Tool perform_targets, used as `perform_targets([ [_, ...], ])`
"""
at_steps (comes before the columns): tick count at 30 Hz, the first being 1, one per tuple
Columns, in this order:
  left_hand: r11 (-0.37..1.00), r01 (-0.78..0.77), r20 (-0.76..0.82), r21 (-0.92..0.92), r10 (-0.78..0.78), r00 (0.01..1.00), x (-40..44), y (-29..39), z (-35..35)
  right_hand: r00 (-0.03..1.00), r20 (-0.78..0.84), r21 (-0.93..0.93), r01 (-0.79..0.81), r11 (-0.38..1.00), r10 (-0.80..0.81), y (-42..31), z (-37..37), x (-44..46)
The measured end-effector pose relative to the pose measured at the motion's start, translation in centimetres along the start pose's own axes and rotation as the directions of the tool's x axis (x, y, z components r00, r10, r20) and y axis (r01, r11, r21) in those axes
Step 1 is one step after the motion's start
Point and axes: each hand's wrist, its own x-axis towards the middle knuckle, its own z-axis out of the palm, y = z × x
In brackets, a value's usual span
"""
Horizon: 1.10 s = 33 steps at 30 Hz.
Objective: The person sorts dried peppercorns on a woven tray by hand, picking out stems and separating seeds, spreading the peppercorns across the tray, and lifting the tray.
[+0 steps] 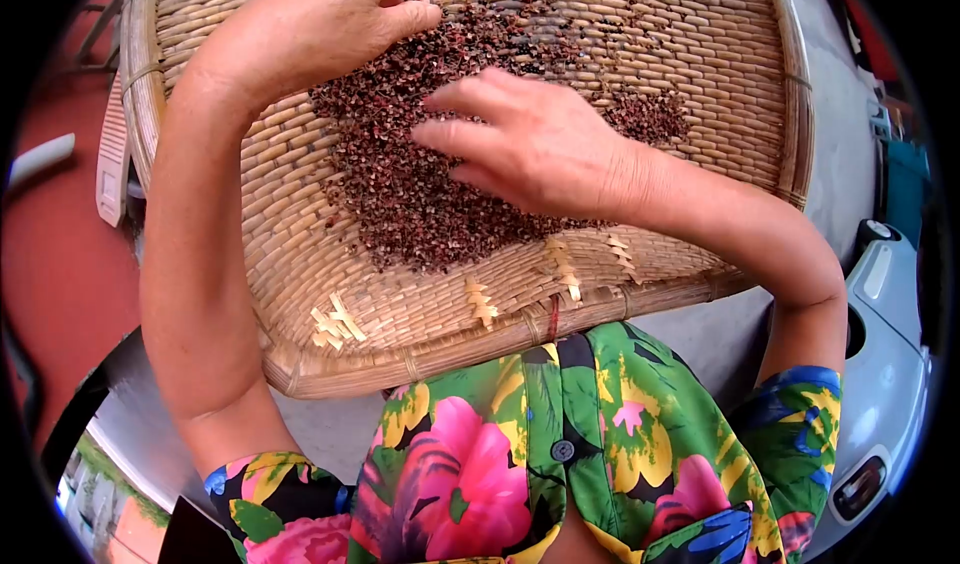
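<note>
Looks like sorting by hand; next move probably wants a light touch. Left hand over woven cane tray, fingers curled toward thumb, can't tell if gripping. Dark-red flaky bits heaped mid-tray, dry-looking. Right hand over them, fingers spread, blurred. Smaller clump beyond, then smooth rim.

Dark reddish flakes, apparently dry, heaped loosely on a woven tray; smaller patch at right
</note>
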Motion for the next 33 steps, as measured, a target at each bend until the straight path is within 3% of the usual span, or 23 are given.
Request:
perform_targets([
  [2, 0.995, 0.095, 0.007, 0.034, -0.096, 0.995, 0.4, 1.6, -1.1, 0.970, -0.234, -0.219, -0.121, 0.968, 0.069, 5.6, -0.5, 2.5],
  [4, 0.978, 0.190, 0.000, 0.083, -0.191, 0.982, 0.4, 2.3, -1.7, 0.963, -0.256, -0.303, -0.164, 0.939, 0.085, 8.8, -1.6, 4.9],
  [6, 0.992, 0.054, -0.020, -0.113, -0.057, 0.998, 0.5, 2.1, -1.7, 0.986, -0.138, -0.271, -0.130, 0.954, 0.095, 9.3, -0.2, 7.0],
  [8, 0.984, 0.142, 0.002, -0.109, -0.142, 0.990, 0.6, 2.1, -1.7, 0.924, -0.379, -0.170, -0.010, 0.985, -0.056, 7.6, 4.0, 7.9],
  [9, 0.987, 0.138, -0.016, -0.079, -0.140, 0.990, 0.6, 1.9, -1.7, 0.944, -0.329, -0.194, -0.068, 0.979, 0.001, 5.1, 5.4, 7.1],
  [11, 0.991, 0.136, -0.055, -0.015, -0.137, 0.989, 0.6, 1.7, -1.7, 0.970, -0.242, -0.009, 0.020, 1.000, -0.021, 0.1, 6.6, 5.2],
  [12, 0.990, 0.139, -0.061, -0.011, -0.139, 0.988, 0.5, 1.7, -1.8, 0.996, -0.086, 0.144, 0.038, 0.989, -0.026, -2.2, 6.0, 4.0],
  [13, 0.990, 0.140, -0.060, -0.022, -0.141, 0.988, 0.5, 1.8, -1.9, 0.994, 0.059, 0.162, 0.087, 0.983, -0.097, -3.7, 5.8, 2.9],
  [16, 0.988, 0.152, -0.052, -0.029, -0.154, 0.987, 0.6, 1.6, -1.9, 0.898, 0.253, 0.074, 0.353, 0.933, -0.360, -4.5, 5.2, 0.0],
  [18, 0.993, 0.109, -0.064, -0.036, -0.111, 0.992, 0.6, 1.4, -1.5, 0.880, 0.253, 0.042, 0.406, 0.913, -0.403, -1.9, 3.4, -2.0],
  [20, 0.993, 0.113, -0.064, -0.041, -0.116, 0.991, 0.6, 1.6, -1.7, 0.917, 0.233, 0.017, 0.328, 0.945, -0.322, 1.3, 0.8, -3.8],
  [22, 0.992, 0.128, -0.005, -0.019, -0.129, 0.992, 0.6, 1.7, -1.9, 0.961, 0.273, -0.134, 0.091, 0.987, -0.052, 3.3, -3.0, -4.6],
  [26, 0.984, 0.176, -0.023, 0.016, -0.176, 0.984, 0.7, 1.1, -2.0, 0.993, -0.115, -0.281, -0.073, 0.957, 0.042, 8.5, -5.8, -4.2],
  [27, 0.992, 0.129, -0.083, 0.001, -0.129, 0.988, 0.7, 0.5, -2.0, 0.986, -0.102, -0.340, -0.161, 0.927, 0.133, 10.6, -5.9, -4.0],
  [28, 0.997, 0.080, -0.144, -0.010, -0.081, 0.986, 0.6, 0.1, -2.1, 0.953, -0.197, -0.297, -0.283, 0.912, 0.232, 10.4, -6.3, -2.2],
  [30, 0.999, 0.022, -0.194, 0.030, -0.016, 0.981, 0.5, -0.9, -1.5, 0.913, -0.328, -0.357, -0.357, 0.863, 0.243, 13.2, -4.3, -1.2],
  [32, 0.999, -0.024, -0.242, 0.045, 0.034, 0.970, 0.7, -2.4, -1.2, 0.955, -0.265, -0.426, -0.240, 0.872, 0.134, 13.6, -1.3, -0.3],
  [33, 0.996, 0.088, -0.214, 0.000, -0.086, 0.973, 0.3, -1.1, -1.7, 0.972, -0.187, -0.448, -0.211, 0.869, 0.140, 11.1, 0.0, 0.1],
])
